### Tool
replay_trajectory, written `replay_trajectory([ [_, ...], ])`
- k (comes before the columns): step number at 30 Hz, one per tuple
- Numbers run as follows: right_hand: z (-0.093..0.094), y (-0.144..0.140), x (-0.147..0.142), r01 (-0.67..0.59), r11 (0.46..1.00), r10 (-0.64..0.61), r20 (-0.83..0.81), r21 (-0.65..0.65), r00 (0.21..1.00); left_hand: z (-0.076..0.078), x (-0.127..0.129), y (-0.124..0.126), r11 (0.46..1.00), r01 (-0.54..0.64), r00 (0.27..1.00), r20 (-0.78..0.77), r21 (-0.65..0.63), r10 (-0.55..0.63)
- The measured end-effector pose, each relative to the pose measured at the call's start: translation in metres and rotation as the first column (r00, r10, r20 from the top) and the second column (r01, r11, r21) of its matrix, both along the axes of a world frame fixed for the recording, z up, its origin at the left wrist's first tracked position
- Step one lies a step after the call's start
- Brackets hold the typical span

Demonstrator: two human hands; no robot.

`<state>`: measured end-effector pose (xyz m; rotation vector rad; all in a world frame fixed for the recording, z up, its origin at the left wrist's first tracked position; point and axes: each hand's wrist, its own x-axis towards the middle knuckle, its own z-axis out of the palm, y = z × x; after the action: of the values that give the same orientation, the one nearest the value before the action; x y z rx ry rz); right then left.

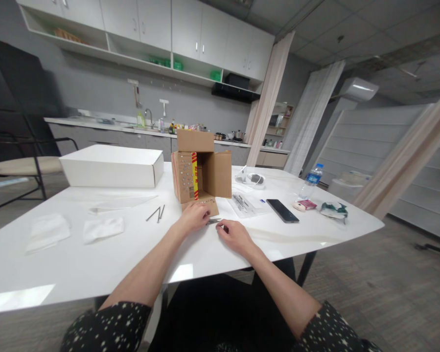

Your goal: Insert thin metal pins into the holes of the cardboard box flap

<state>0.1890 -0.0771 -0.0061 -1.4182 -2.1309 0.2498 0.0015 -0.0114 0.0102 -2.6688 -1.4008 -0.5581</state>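
Observation:
A cardboard box (185, 178) stands on its side on the white table, its opening turned toward me and its flaps spread. My left hand (196, 217) is closed, fingers curled, just in front of the lower flap (213, 208) and partly over it. Thin dark metal pieces (213, 221) lie between my two hands, by the fingertips. My right hand (236, 235) rests on the table, thumb and fingers pinched together at the right end of those pieces. What either hand holds is too small to make out.
Left of the box are a long white box (109, 166), several long nails (156, 213) and white cloths (103, 229). To the right lie a clear bag of metal parts (243, 205), a phone (282, 210), a pink packet (305, 205) and a water bottle (312, 180).

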Motion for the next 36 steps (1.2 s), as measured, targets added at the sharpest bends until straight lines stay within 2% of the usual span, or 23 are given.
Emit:
replay_trajectory([
  [12, 0.0018, -0.0017, -0.0017, 0.010, 1.000, -0.010, 0.007, -0.028, 1.000, 0.0050, 0.0008, -0.0058, 0.996, -0.022, 1.000, -0.020, -0.088, 0.021],
  [18, 0.0045, -0.0030, -0.0023, 0.017, 0.999, -0.016, 0.012, -0.042, 1.000, 0.0053, 0.0000, -0.0062, 0.997, -0.016, 0.999, -0.032, -0.073, 0.013],
  [26, -0.0013, 0.0001, -0.0006, -0.004, 1.000, 0.004, 0.004, -0.021, 1.000, 0.0001, -0.0008, -0.0025, 0.998, -0.006, 1.000, -0.026, -0.061, 0.005],
  [36, -0.0011, -0.0003, -0.0005, 0.000, 1.000, 0.000, 0.004, -0.020, 1.000, 0.0035, -0.0007, -0.0051, 0.998, -0.001, 1.000, -0.017, -0.055, 0.000],
])
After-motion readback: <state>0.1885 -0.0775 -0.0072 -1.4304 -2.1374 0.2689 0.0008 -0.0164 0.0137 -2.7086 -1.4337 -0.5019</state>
